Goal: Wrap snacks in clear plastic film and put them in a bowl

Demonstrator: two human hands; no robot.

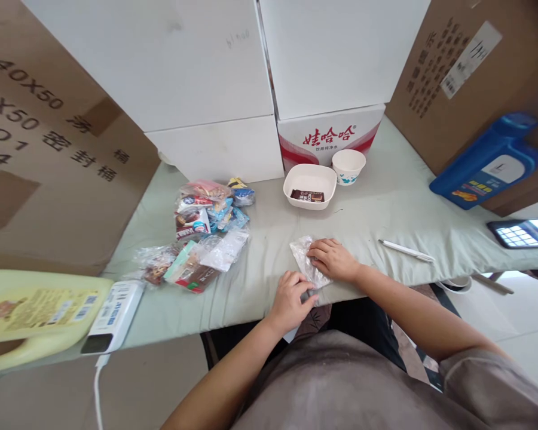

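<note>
A crinkled clear plastic bag [301, 251] lies at the front edge of the cloth-covered table. My right hand [334, 258] rests on top of it, fingers laid over the plastic. At the bag's near corner, my left hand [291, 300] has its fingers curled and its thumb close to them, pinching the edge. Beyond the bag stands a white square bowl [291, 190] with a dark brown wrapped snack [308, 196] inside. Right behind that bowl is a white paper cup [348, 162] with a blue-green print.
Packaged snacks [206, 227] are heaped on the left. A white power strip [119, 307] and a yellow jug [40, 316] lie at the left edge. On the right are a white pen [407, 250], a blue bottle [488, 161] and a phone [524, 233]. Boxes [215, 149] wall the back.
</note>
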